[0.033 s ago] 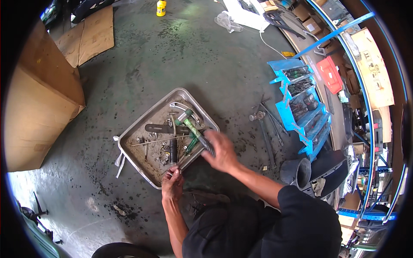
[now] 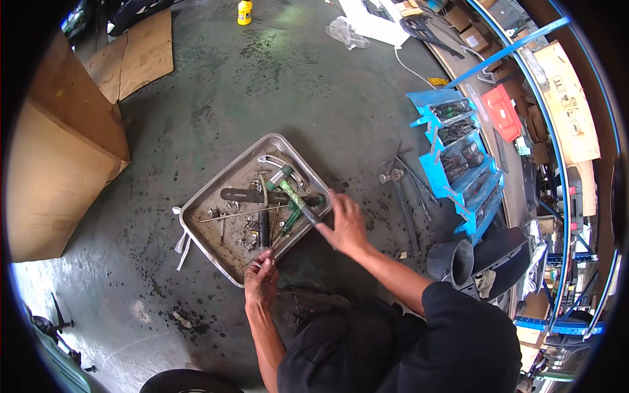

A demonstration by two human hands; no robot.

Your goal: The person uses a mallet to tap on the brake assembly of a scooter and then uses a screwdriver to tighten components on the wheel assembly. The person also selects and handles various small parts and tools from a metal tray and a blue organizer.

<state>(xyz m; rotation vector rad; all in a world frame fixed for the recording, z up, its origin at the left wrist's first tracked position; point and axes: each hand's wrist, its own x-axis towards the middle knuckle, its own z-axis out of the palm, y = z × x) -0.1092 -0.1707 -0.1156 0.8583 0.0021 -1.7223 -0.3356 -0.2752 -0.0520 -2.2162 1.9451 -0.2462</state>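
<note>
A grey metal tray [image 2: 194, 241] lies on the floor before me, holding loose tools and small metal parts. A hammer [image 2: 293, 193] with a green head and dark grip rests across its right side. My right hand [image 2: 347, 226] is at the tray's right rim, fingers stretched and apart, thumb by the end of the hammer's grip. My left hand [image 2: 261, 278] is at the near rim, thumb and fingers pinched together. What they hold, if anything, is hidden. Just beyond them lies a black-handled tool [image 2: 264, 229]. Also in the tray are a dark flat slotted bar [image 2: 241, 195] and a thin rod [image 2: 223, 217].
Right of the tray, a ball-headed metal tool [image 2: 392, 176] and several long bars lie on the floor. Farther right stands an opened blue toolbox [image 2: 432, 173], with a grey bucket [image 2: 445, 261] nearer me. A large cardboard box [image 2: 72, 177] stands left; a yellow bottle [image 2: 244, 12] is far ahead.
My right hand has shifted slightly right, off the hammer's grip, uncovering more of the tray's right side. My left hand has barely moved and remains pinched. The hammer lies as before.
</note>
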